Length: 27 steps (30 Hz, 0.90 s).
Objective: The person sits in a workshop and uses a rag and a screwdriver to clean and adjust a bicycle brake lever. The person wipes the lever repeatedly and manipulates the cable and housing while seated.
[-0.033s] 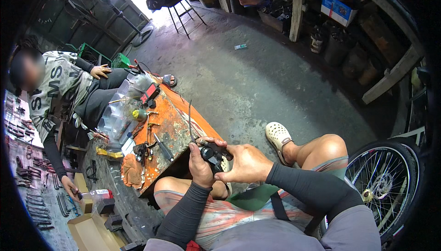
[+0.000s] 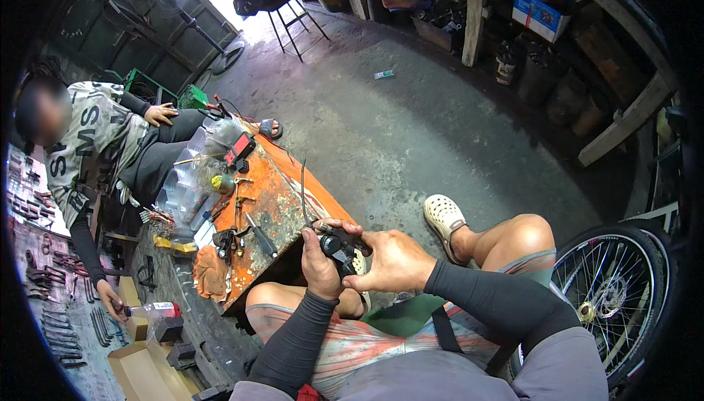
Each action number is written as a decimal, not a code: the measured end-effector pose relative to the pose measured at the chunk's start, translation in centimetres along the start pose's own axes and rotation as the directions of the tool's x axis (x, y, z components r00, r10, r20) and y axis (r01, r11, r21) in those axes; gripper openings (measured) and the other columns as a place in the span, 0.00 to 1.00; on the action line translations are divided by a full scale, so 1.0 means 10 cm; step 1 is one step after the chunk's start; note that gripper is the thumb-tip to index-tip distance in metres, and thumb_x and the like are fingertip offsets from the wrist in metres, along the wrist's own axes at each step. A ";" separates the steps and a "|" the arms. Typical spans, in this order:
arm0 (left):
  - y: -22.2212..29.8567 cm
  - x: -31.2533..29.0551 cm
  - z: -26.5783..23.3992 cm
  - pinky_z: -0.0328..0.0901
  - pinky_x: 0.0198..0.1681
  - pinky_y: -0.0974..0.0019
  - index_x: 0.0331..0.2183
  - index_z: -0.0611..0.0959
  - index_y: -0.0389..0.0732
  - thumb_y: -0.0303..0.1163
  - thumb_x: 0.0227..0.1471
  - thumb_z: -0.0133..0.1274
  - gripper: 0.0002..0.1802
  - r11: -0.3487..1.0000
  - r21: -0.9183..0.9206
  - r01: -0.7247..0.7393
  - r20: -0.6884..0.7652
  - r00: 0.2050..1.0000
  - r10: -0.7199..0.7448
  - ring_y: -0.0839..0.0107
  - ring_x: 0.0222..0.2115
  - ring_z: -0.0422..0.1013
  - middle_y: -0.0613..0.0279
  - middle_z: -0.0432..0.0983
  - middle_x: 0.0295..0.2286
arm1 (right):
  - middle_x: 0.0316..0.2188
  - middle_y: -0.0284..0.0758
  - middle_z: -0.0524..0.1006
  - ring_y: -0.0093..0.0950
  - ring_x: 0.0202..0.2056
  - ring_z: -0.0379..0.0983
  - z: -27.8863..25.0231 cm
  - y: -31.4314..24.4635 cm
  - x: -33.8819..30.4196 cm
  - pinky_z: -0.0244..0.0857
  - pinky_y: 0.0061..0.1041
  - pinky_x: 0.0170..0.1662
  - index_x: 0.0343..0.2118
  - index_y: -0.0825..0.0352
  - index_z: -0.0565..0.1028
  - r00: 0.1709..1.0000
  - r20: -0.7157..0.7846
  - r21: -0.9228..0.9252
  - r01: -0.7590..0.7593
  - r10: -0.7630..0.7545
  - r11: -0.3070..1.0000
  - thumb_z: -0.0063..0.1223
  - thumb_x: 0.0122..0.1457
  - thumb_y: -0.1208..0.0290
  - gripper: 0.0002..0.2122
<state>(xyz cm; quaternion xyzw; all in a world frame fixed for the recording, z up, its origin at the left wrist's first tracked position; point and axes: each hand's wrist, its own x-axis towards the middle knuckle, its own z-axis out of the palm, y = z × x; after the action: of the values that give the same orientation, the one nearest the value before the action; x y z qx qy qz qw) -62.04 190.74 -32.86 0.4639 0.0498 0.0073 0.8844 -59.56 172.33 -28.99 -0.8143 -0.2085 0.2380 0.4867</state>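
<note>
Both of my hands meet above my lap, between my knees. They hold a small black mechanical part (image 2: 338,248) with rounded sections; its exact kind I cannot make out. A thin black cable (image 2: 303,188) rises from beside it. My left hand (image 2: 320,265) is closed around the part's left side, thumb upward. My right hand (image 2: 396,258) grips the right side, with fingers behind and thumb below. Nearest to them is the worn orange workbench (image 2: 282,195), where a black-handled screwdriver (image 2: 262,236) and an orange-brown rag (image 2: 210,272) lie.
On the bench are clear plastic bins (image 2: 176,188), a red-and-black device (image 2: 238,150) and yellow tape (image 2: 173,244). A co-worker at the left has a hand (image 2: 111,302) at a clear bottle (image 2: 152,311). An open cardboard box (image 2: 147,372) sits below. Bicycle wheels (image 2: 612,291) stand at my right.
</note>
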 end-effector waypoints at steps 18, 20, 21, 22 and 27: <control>-0.01 0.22 -0.22 0.77 0.45 0.51 0.52 0.78 0.44 0.61 0.74 0.37 0.31 0.832 -0.323 0.450 0.065 0.888 -0.455 0.51 0.49 0.79 0.50 0.82 0.43 | 0.43 0.49 0.86 0.49 0.47 0.84 -0.21 0.03 -0.08 0.77 0.44 0.51 0.59 0.68 0.76 0.991 -0.117 -0.185 0.044 -0.067 0.982 0.71 0.56 0.43 0.37; 0.01 0.24 -0.18 0.77 0.45 0.52 0.55 0.76 0.43 0.60 0.75 0.36 0.31 0.847 -0.291 0.444 0.086 0.894 -0.439 0.52 0.49 0.79 0.50 0.81 0.44 | 0.45 0.46 0.85 0.48 0.48 0.83 -0.23 0.06 -0.08 0.76 0.45 0.51 0.62 0.66 0.72 0.998 -0.064 -0.161 0.001 -0.011 0.987 0.71 0.57 0.46 0.37; 0.01 0.25 -0.15 0.78 0.45 0.54 0.60 0.72 0.41 0.57 0.76 0.36 0.31 0.843 -0.290 0.453 0.080 0.889 -0.450 0.54 0.48 0.79 0.50 0.80 0.45 | 0.45 0.46 0.85 0.48 0.47 0.83 -0.23 0.09 -0.08 0.76 0.46 0.50 0.62 0.65 0.72 0.997 -0.076 -0.144 0.021 -0.032 0.989 0.71 0.57 0.46 0.36; 0.03 0.24 -0.11 0.78 0.45 0.55 0.62 0.71 0.40 0.55 0.76 0.38 0.30 0.847 -0.273 0.457 0.096 0.889 -0.448 0.55 0.47 0.79 0.50 0.80 0.45 | 0.44 0.47 0.85 0.49 0.46 0.83 -0.22 0.12 -0.08 0.76 0.46 0.50 0.61 0.65 0.72 0.995 -0.088 -0.127 0.042 -0.054 0.991 0.71 0.57 0.47 0.36; 0.08 0.21 -0.10 0.77 0.45 0.64 0.65 0.69 0.35 0.48 0.74 0.50 0.31 0.976 0.046 0.213 0.145 0.965 -0.217 0.67 0.43 0.80 0.55 0.80 0.45 | 0.42 0.45 0.85 0.47 0.43 0.84 -0.34 0.21 -0.04 0.77 0.43 0.45 0.57 0.65 0.75 0.911 -0.237 -0.255 0.278 -0.339 0.926 0.67 0.62 0.59 0.24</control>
<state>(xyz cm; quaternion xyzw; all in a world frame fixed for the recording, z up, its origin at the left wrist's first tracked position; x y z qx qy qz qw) -59.99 192.19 -32.93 0.4682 0.0339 -0.1241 0.8742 -57.65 168.76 -29.40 -0.8438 -0.2896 0.0176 0.4515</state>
